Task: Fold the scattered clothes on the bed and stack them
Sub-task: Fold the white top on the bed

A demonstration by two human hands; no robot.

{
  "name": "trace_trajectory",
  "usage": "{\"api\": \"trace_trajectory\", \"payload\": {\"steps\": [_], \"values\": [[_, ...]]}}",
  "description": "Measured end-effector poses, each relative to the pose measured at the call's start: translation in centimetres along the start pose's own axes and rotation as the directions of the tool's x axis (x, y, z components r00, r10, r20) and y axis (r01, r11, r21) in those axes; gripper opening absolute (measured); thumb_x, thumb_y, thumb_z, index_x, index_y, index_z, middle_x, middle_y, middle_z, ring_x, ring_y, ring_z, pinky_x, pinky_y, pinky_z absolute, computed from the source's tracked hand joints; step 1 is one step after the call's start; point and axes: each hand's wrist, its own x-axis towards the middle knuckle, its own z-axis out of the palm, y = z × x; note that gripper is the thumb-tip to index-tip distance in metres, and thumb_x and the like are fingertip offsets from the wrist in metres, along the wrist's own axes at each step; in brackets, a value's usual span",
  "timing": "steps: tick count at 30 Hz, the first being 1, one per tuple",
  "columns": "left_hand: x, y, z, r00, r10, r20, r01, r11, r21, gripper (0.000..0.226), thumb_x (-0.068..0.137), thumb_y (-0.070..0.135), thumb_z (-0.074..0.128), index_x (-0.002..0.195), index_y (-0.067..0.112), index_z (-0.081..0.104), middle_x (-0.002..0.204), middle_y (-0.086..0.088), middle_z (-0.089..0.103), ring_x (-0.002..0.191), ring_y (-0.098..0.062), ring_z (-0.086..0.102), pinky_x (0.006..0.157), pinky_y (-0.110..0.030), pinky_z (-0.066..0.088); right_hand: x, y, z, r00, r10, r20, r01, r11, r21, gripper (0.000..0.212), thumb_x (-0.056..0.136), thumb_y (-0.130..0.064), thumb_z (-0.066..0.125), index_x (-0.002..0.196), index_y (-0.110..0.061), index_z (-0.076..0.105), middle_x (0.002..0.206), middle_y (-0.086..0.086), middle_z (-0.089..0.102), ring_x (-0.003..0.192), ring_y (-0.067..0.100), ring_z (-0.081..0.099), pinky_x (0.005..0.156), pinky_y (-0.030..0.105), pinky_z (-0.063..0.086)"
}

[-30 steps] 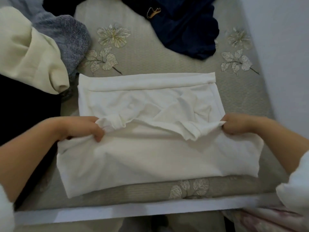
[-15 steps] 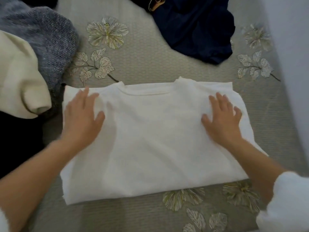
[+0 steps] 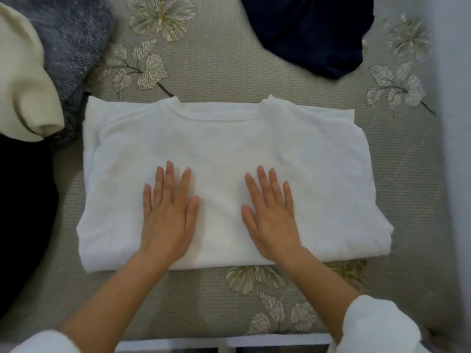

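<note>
matt white cotton shirt [image 3: 229, 149], embroidered bedspread [image 3: 216, 72]

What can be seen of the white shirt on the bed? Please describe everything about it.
The white shirt is plain and looks like a thin, soft knit. It is folded into a rough rectangle and lies flat on the grey flowered bed cover. Its round ribbed neckline is on the far edge. The left hand and the right hand rest flat on its near half, fingers straight.
</note>
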Motion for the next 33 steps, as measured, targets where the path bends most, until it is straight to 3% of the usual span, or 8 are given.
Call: {"api": "trace_trajectory", "payload": {"steps": [2,5,15,17,21,26,29,33], "values": [[-2.0,1.8,1.8,1.0,-0.014,0.001,0.014,1.0,-0.012,0.061,0.096,0.049,0.01,0.153,0.029,0.006,0.16,-0.003,-0.007,0.146,-0.015,-0.015,0.115,-0.034,-0.013,-2.4,-0.2,1.2,0.994,-0.098,0.047,0.1,0.994,-0.043,0.058,0.099,-0.041,0.03,0.152,-0.019,0.026,0.16,0.006,0.017,0.148,0.023,0.011,0.117,0.047,0.012],[-4.8,0.2,3.6,0.965,-0.262,-0.018,0.263,0.965,0.018,0.062,0.094,0.056,0.009,0.152,0.033,0.005,0.16,-0.009,-0.008,0.147,-0.027,-0.012,0.117,-0.046,-0.007,-4.5,3.6,2.0,0.99,-0.095,0.102,0.109,0.984,-0.139,0.061,0.098,-0.048,0.025,0.152,-0.021,0.025,0.16,0.005,0.017,0.148,0.021,0.013,0.117,0.044,0.014],[-5.2,-0.6,3.2,0.783,-0.619,-0.066,0.616,0.785,-0.063,0.059,0.099,0.052,0.022,0.152,0.033,0.003,0.157,-0.013,-0.02,0.143,-0.031,-0.024,0.111,-0.052,-0.018,-7.1,13.1,-1.7,0.962,0.254,0.103,-0.234,0.956,-0.177,0.057,0.098,-0.053,0.012,0.153,-0.036,0.011,0.162,-0.002,0.005,0.149,0.018,-0.002,0.118,0.041,-0.01],[-4.3,1.6,3.5,0.823,-0.563,-0.078,0.556,0.826,-0.09,0.059,0.101,0.044,0.022,0.153,0.025,0.002,0.157,-0.017,-0.016,0.145,-0.029,-0.019,0.113,-0.05,-0.015,-6.7,14.0,-2.5,0.954,0.291,0.069,-0.281,0.951,-0.125,0.056,0.098,-0.052,0.011,0.152,-0.038,0.004,0.161,-0.003,-0.002,0.148,0.015,-0.009,0.116,0.038,-0.016],[-2.0,9.4,6.0,0.984,-0.158,-0.077,0.155,0.987,-0.043,0.064,0.095,0.048,0.015,0.153,0.023,0.007,0.159,-0.014,-0.009,0.146,-0.023,-0.016,0.115,-0.041,-0.013,-5.2,16.5,-3.6,0.979,0.186,0.085,-0.172,0.974,-0.15,0.06,0.097,-0.052,0.009,0.152,-0.031,-0.003,0.159,-0.003,-0.011,0.147,0.015,-0.015,0.116,0.038,-0.016],[-0.1,16.6,9.7,0.995,0.089,-0.045,-0.088,0.996,0.026,0.061,0.097,0.045,0.022,0.153,0.022,0.014,0.16,-0.013,0.002,0.148,-0.026,-0.002,0.117,-0.039,-0.002,-3.3,19.3,-4.8,0.945,0.314,0.094,-0.324,0.939,0.116,0.069,0.099,-0.051,0.028,0.154,-0.018,0.001,0.162,0.004,0.0,0.148,0.02,0.003,0.119,0.035,0.005],[-0.1,16.5,10.4,0.994,0.087,-0.066,-0.085,0.996,0.041,0.061,0.097,0.045,0.024,0.153,0.021,0.015,0.16,-0.012,0.004,0.148,-0.026,0.0,0.118,-0.039,0.002,-3.1,19.5,-5.5,0.881,0.472,0.024,-0.439,0.8,0.409,0.072,0.091,-0.041,0.058,0.148,-0.014,0.024,0.148,0.007,0.029,0.135,0.023,0.032,0.112,0.042,0.03],[0.0,16.7,10.4,0.993,0.093,-0.078,-0.089,0.995,0.049,0.061,0.097,0.045,0.026,0.152,0.021,0.018,0.159,-0.013,0.007,0.148,-0.026,0.003,0.118,-0.04,0.005,-1.7,19.8,-7.3,0.741,0.622,0.255,-0.619,0.485,0.617,0.067,0.076,-0.031,0.077,0.13,-0.014,0.041,0.119,0.0,0.052,0.106,0.016,0.056,0.085,0.034,0.049]]}}
